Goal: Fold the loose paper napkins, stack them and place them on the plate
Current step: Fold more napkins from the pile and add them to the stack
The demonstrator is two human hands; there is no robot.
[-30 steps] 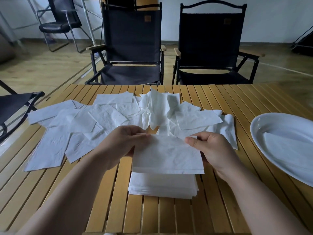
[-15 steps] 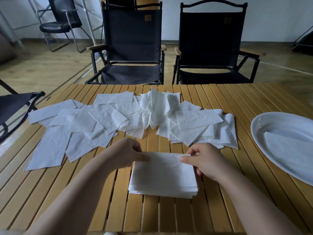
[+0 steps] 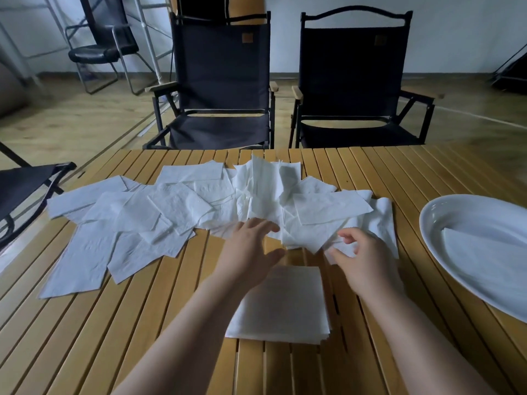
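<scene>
Worktop (image 3: 114,337): slatted wood. It carries everything below. Two dark folding chairs (image 3: 222,81) stand beyond its far edge.
Loose napkins (image 3: 176,206): a wide overlapping spread across the far half, running from near the left edge to past the middle. Many are still unfolded, so I judge the task far from done.
Plate (image 3: 445,212): white, oval, at the right edge and well apart from the stack. It holds one flat white sheet (image 3: 484,252); I cannot tell whether that sheet is folded.
Folded stack (image 3: 285,303): square and neat, centred towards the near edge, partly under my forearms. It is not yet on the plate.
Change: a second ago both hands held a folded napkin above the stack. Half a second ago they were laying it on top. Now both have left the stack and reached forward to the spread.
Meaning: one more fold is banked, and the next pick is starting.
Left hand (image 3: 248,252): grip released, fingers stretched out over the near fringe of the spread, holding nothing.
Right hand (image 3: 362,260): fingers curled at the near corner of a loose napkin, thumb under the forefinger. I cannot tell whether the grip has closed on the paper.
Caution: the sheets overlap, so I expect a pinch may drag neighbours along.
</scene>
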